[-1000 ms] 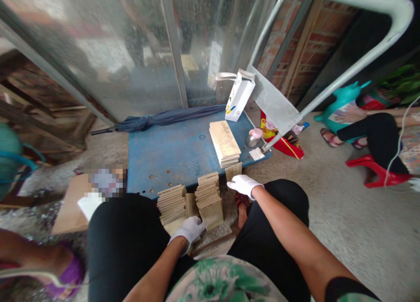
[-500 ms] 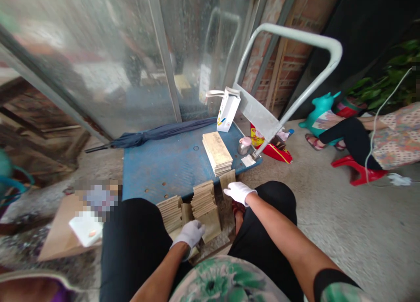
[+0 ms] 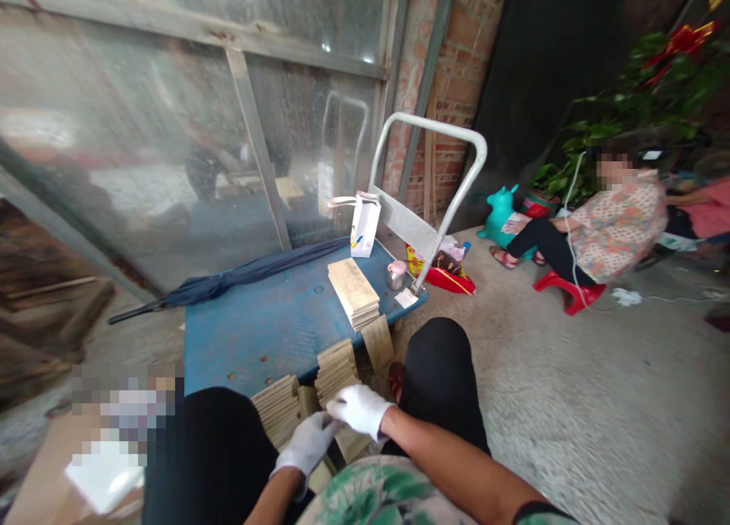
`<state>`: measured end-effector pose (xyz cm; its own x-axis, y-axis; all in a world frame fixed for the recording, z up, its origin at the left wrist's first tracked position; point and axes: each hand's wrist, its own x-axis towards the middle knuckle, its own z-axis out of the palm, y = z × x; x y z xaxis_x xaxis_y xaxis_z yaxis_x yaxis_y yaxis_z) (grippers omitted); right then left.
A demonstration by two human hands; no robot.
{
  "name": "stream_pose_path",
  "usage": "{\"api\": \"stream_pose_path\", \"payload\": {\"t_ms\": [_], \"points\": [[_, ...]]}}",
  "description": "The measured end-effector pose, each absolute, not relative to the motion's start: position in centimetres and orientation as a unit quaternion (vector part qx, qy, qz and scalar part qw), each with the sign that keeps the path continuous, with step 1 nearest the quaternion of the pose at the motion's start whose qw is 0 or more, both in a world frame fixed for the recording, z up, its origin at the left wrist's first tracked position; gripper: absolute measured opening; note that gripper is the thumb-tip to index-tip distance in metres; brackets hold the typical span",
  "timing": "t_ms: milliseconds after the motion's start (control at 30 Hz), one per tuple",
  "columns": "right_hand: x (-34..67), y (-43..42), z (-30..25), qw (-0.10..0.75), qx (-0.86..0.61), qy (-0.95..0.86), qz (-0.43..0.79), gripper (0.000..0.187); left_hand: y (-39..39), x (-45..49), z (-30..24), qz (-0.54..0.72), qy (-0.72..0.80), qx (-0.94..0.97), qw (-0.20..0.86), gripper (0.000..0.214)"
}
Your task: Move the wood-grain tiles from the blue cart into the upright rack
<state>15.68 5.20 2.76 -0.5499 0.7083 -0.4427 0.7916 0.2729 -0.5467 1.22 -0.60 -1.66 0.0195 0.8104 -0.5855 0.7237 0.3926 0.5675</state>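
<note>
Where wooden stack (image 3: 335, 367) leans, right hand (image 3: 359, 409) fingers curled on it, left hand (image 3: 308, 443) fingers bent beside, grip unclear.

We found a flat blue trolley deck (image 3: 256, 335) on the grey concrete floor (image 3: 570, 403). Along its far left edge lay a folded dark blue umbrella (image 3: 228, 281). At the right sat a stack of tan wooden slats (image 3: 353, 293), a white paper bag (image 3: 365, 228) and a small metal cup (image 3: 395, 276). Shorter tan slat bundles (image 3: 336, 369) stood against its near edge.
</note>
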Motion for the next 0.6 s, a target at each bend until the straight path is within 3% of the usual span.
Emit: {"api": "stream_pose_path", "payload": {"t_ms": [433, 600], "points": [[16.7, 5.5, 1.7, 0.103, 0.520, 0.785, -0.321, 0.045, 0.6, 1.8, -0.6, 0.093, 0.667, 0.581, 0.456, 0.035], [16.4, 5.5, 2.4, 0.120, 0.506, 0.800, -0.300, 0.046, 0.7, 1.2, -2.2, 0.053, 0.683, 0.574, 0.448, 0.035]]}}
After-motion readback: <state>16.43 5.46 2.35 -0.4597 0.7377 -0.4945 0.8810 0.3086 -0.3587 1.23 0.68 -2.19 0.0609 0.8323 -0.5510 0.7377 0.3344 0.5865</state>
